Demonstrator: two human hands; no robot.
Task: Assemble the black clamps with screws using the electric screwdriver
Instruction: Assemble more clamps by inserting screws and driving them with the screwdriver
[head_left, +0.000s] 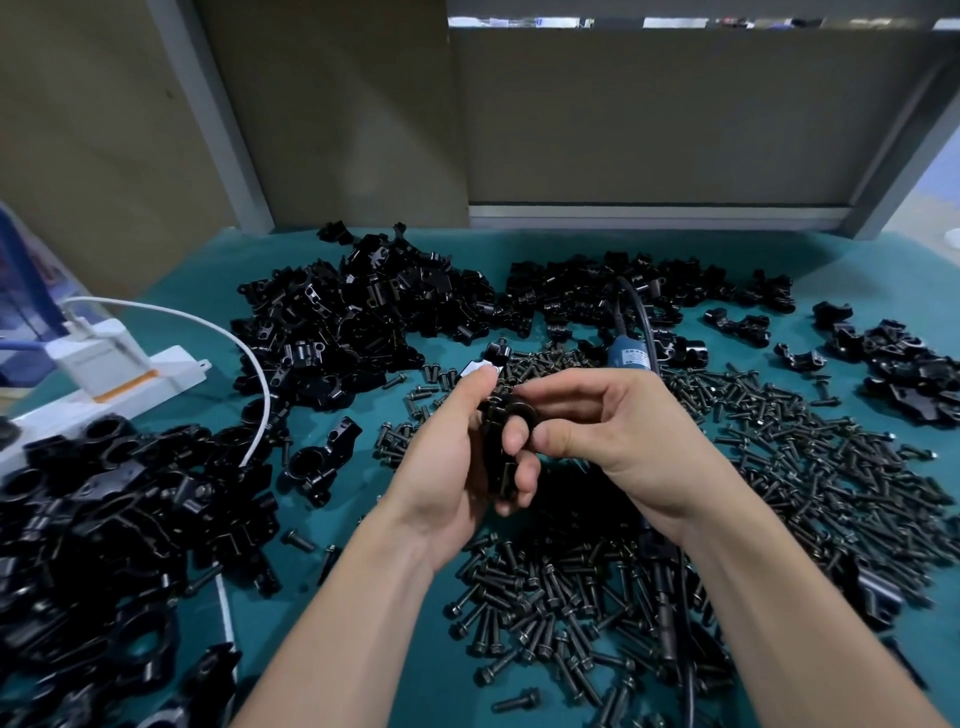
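Observation:
Both of my hands meet over the middle of the teal mat. My left hand (457, 457) curls its fingers round a black clamp (498, 415) held upright. My right hand (608, 421) pinches the top of the same clamp between thumb and fingers. The electric screwdriver lies on the mat under my right arm: its blue body (631, 356) shows beyond my hand, its dark bit end (665, 597) near my right wrist. Loose black screws (545, 597) cover the mat below and to the right of my hands.
Heaps of black clamp parts lie at the back (343, 312), at the front left (104, 519) and at the far right (904, 364). A white power strip (104, 374) with a white cable (249, 353) sits on the left. Cardboard panels close the back.

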